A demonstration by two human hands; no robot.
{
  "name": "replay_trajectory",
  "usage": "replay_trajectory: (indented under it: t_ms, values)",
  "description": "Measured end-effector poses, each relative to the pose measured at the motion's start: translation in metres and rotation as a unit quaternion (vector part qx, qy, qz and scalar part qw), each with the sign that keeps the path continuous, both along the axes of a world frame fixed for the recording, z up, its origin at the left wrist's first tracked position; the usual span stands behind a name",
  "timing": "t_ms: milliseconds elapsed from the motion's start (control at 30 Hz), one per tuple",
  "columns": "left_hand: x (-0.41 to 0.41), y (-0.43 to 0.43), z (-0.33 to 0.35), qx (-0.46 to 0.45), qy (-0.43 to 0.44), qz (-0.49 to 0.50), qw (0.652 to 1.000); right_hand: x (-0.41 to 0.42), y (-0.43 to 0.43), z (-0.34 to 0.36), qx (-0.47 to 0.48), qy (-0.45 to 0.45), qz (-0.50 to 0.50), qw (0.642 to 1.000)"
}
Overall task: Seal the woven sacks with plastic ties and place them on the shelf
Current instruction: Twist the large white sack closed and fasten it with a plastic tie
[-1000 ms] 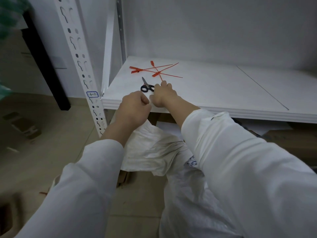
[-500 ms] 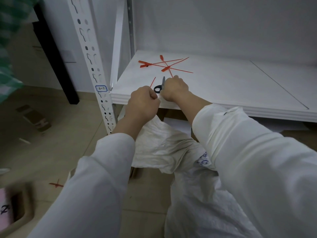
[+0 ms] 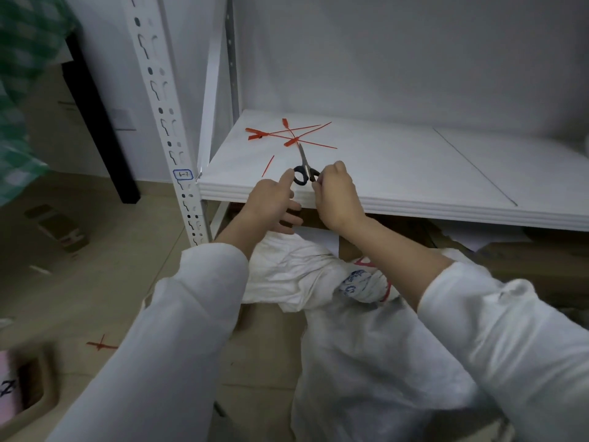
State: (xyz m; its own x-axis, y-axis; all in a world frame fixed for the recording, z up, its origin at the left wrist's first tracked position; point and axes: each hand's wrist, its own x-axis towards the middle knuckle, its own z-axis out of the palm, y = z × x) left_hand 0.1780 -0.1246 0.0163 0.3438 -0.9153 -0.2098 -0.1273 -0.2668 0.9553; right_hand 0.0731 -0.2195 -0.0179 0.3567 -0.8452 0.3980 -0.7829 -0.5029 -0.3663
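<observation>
Both by shelf (image 3: pixel 414 173) edge: R hand (image 3: pixel 338 196) pinches scissors (image 3: pixel 304 162), L hand (image 3: pixel 271 202) loose-fingered, nothing held.

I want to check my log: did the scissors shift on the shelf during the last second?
Yes. The scissors went right and back: their tip now reaches the red ties on the shelf, where earlier a gap lay between them.
</observation>
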Motion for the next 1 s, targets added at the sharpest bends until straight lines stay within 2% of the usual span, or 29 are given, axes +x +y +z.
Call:
replay_trajectory:
  t_ms: [267,467,600,733,800,933,1000]
  values:
    - [-0.065,0.042,0.01,-0.037,-0.004,0.001,0.999,-0.088,0.068,0.013,-0.104,-0.024,0.089,0.99]
    - [-0.115,0.074,0.0,-0.089,-0.007,0.002,0.996,-0.144,0.104,0.015,-0.092,-0.045,0.116,0.988]
    - [-0.142,0.085,-0.009,-0.114,-0.088,-0.019,0.989,-0.167,0.116,0.02,-0.035,-0.066,0.044,0.996]
    - [-0.164,0.088,-0.015,-0.147,-0.145,-0.015,0.978,-0.181,0.118,0.028,0.077,-0.156,0.072,0.982]
    - [-0.169,0.086,-0.021,-0.153,-0.19,-0.022,0.97,-0.188,0.122,0.028,0.104,-0.206,0.079,0.97]
    - [-0.18,0.083,-0.03,-0.183,-0.28,-0.087,0.938,-0.205,0.121,0.005,0.122,-0.304,0.05,0.944]
    - [-0.186,0.081,-0.033,-0.183,-0.344,-0.148,0.909,-0.213,0.115,-0.01,0.135,-0.308,0.026,0.941]
